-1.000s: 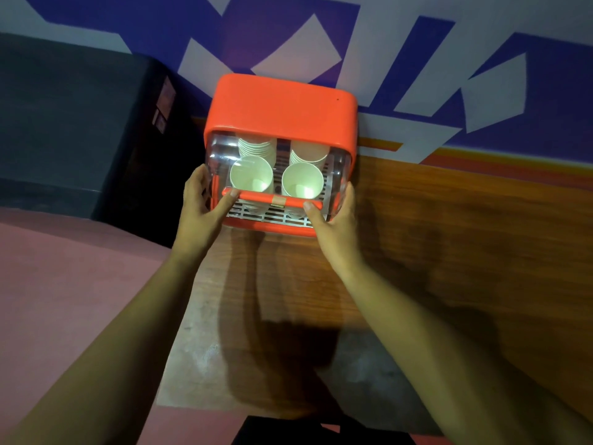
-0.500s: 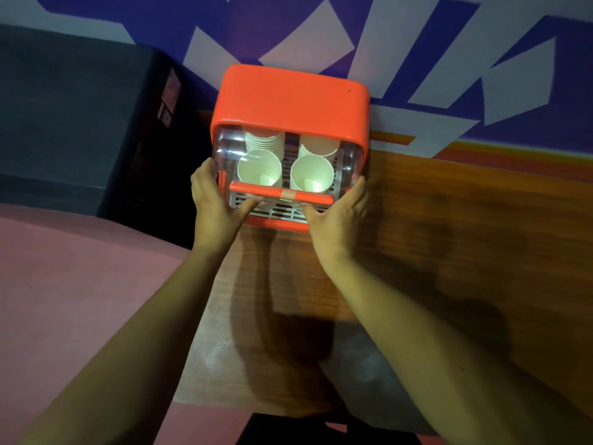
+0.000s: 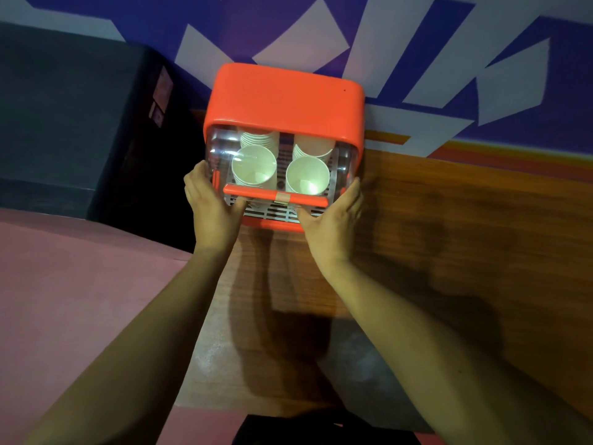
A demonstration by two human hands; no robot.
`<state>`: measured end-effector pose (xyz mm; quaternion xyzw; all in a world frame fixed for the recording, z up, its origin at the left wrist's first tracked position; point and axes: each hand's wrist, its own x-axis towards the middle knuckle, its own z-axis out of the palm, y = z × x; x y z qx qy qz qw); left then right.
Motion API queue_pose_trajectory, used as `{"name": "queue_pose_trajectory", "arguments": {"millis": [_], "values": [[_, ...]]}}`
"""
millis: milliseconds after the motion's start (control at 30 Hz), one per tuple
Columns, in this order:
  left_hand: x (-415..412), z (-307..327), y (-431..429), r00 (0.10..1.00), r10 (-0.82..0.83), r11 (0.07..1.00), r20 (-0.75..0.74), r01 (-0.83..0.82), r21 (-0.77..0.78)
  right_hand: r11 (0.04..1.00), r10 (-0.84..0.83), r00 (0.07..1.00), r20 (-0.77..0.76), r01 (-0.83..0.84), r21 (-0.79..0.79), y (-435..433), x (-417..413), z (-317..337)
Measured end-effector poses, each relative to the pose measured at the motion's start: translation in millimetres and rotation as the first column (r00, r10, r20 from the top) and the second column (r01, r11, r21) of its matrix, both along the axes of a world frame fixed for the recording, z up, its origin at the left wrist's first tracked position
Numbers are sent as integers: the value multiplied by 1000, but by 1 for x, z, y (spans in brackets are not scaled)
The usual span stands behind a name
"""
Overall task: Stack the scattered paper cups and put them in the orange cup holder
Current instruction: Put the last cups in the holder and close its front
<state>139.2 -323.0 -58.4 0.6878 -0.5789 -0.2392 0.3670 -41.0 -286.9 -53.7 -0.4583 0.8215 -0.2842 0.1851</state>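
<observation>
The orange cup holder (image 3: 285,97) stands at the far edge of a wooden table (image 3: 449,236), against the wall. Behind its clear front cover (image 3: 219,149) are stacks of white paper cups: two in front (image 3: 253,167) (image 3: 307,175) and two behind (image 3: 258,139) (image 3: 313,149). An orange handle bar (image 3: 256,191) runs across the cover's lower edge. My left hand (image 3: 211,213) grips the cover's lower left corner, thumb under the bar. My right hand (image 3: 333,226) grips the lower right corner, fingers up the side.
A large black box (image 3: 64,117) stands left of the holder. A pink surface (image 3: 80,284) lies at the lower left. The blue and white painted wall (image 3: 417,59) is directly behind the holder. A worn grey patch (image 3: 256,364) marks the table near me.
Both thumbs have slipped from the orange bar to just below it, over the grille. Both hands stay at the cover's lower corners. The holder sits in the same spot.
</observation>
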Motion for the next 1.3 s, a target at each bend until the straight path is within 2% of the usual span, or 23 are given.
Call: {"name": "queue_pose_trajectory", "arguments": {"millis": [167,233,400,633,933,1000,1133,1300], "values": [[3,4,0,1000,-19,1000,8,19,10,997,77,993,93,-79,18,8,-8,4],[7,2,1,997,-76,996,10,75,36,996,86,988,129,-88,9,10,-11,4],[22,5,7,972,-202,976,-122,210,56,994,106,978,182,-107,-5,13,-12,4],[27,3,4,953,-195,975,-230,215,62,996,88,971,223,-91,4,13,-10,3],[30,9,6,935,-212,963,-283,250,103,999,24,887,461,-7,-40,9,-9,1],[29,12,5,940,-222,960,-259,257,110,999,34,912,408,-31,-14,7,-10,-2],[28,11,6,938,-227,960,-262,262,104,1000,20,984,175,-18,-16,7,-5,-7],[31,5,4,924,-230,960,-307,267,85,999,-29,998,-58,28,-21,1,1,-5]]}}
